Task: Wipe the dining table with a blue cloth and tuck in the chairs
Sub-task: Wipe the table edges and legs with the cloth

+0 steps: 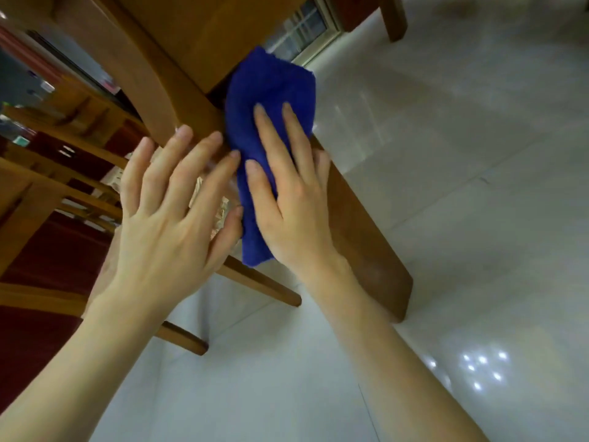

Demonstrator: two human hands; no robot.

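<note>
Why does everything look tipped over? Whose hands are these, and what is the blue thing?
There is no machine here, just a person's own two hands. The camera sits on the person's head and looks down, so the room looks tilted. The right hand presses a blue cloth against a wooden chair. The left hand is beside it, touching the wood. The fingers you can see are straight, not in a tight grip. Below is a shiny white floor. On the left are red seats in wooden frames.
</note>
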